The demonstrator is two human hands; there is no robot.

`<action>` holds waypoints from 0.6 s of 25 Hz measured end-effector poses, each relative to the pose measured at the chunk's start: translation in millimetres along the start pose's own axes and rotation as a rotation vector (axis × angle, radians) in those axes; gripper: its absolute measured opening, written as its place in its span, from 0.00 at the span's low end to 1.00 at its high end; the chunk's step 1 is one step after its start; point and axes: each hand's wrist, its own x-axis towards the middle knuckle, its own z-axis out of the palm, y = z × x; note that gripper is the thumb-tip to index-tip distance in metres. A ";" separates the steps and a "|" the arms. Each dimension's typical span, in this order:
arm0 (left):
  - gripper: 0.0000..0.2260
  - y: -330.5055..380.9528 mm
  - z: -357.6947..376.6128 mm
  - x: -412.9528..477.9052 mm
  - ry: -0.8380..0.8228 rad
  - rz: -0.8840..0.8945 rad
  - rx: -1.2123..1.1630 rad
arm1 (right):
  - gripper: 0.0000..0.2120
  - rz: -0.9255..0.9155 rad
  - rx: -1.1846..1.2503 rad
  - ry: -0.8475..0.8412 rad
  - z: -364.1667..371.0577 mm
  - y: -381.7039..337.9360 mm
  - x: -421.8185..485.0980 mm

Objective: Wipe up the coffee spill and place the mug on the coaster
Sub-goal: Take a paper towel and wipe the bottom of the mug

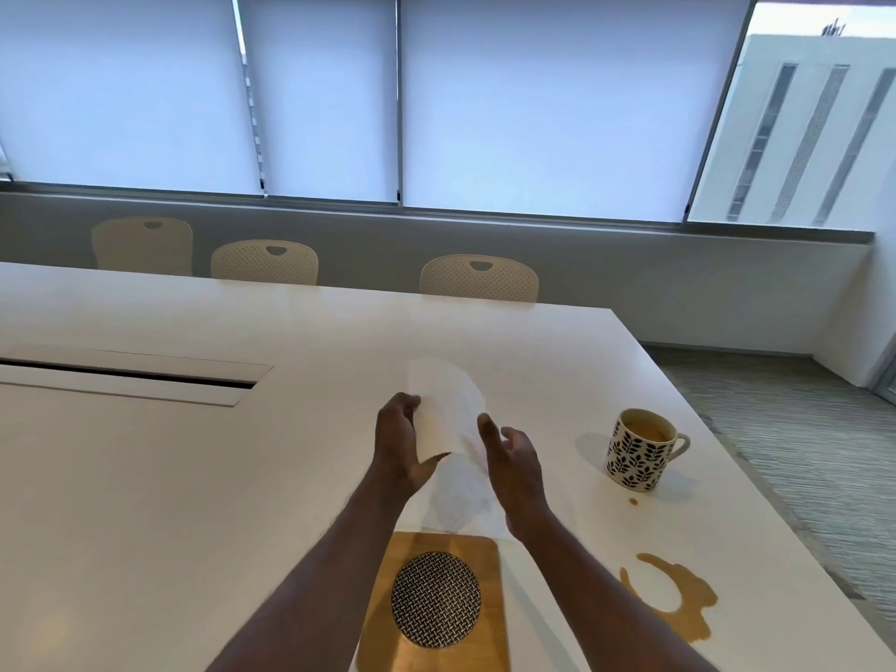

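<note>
Closest to us sits the round patterned coaster [435,599] on its wooden board [489,623], bare, with no mug on it. To the right of the board the brown coffee spill [676,599] lies untouched on the white counter [194,477], and a small drip [632,501] marks the surface just in front of the mug [635,451]. That mug stands upright farther back on the right, well apart from the coaster, coffee inside it.

Our left hand [397,441] has its grip closed on the edge of a white paper towel [448,419], held up above the counter; our right hand [509,453] hovers just beside the sheet, fingers spread and holding nothing.

So we judge the job barely begun — towel in hand, but wiping and the mug's move both remain.
</note>
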 end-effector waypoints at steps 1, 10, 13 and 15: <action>0.18 -0.1 3.4 -3.0 -0.073 -0.004 -0.039 | 0.38 0.057 0.122 -0.065 -0.6 -8.1 0.7; 0.17 -16.5 22.1 -18.1 0.042 0.030 0.256 | 0.17 0.128 0.441 -0.215 -21.0 -32.2 -3.2; 0.08 -27.3 20.4 -15.5 0.267 0.132 0.474 | 0.10 0.142 0.478 -0.098 -31.3 -34.0 -3.5; 0.07 -35.6 20.1 -12.2 0.290 0.156 0.588 | 0.10 0.117 0.455 -0.069 -39.3 -35.5 -6.6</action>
